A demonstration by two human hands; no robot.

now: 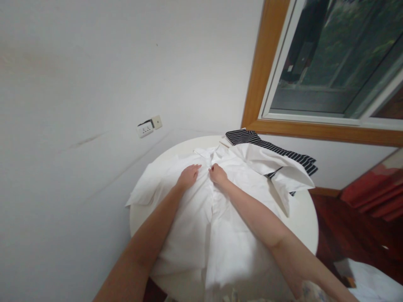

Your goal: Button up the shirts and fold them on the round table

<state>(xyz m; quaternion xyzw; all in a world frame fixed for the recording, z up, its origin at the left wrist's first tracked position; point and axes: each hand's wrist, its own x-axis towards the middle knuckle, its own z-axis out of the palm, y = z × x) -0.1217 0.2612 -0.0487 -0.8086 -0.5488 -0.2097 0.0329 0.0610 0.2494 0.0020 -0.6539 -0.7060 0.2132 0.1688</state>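
Observation:
A white short-sleeved shirt (189, 222) lies spread out, front side up, with its collar at the far end. Down its middle runs the front opening, parted lower down. Just left of that opening, below the collar, my left hand (189, 175) rests on the cloth with its fingers stretched out. My right hand (218, 174) is closed in a pinch on the shirt's front edge, across from the left fingertips. Whether a button is between those fingers is too small to tell.
The shirt covers most of a round white table (307, 226). A black-and-white striped garment (270, 146) lies at the back right, partly under the sleeve. Behind are a wall with a socket (145, 129) and a wood-framed window (327, 63). A red curtain (378, 188) hangs at right.

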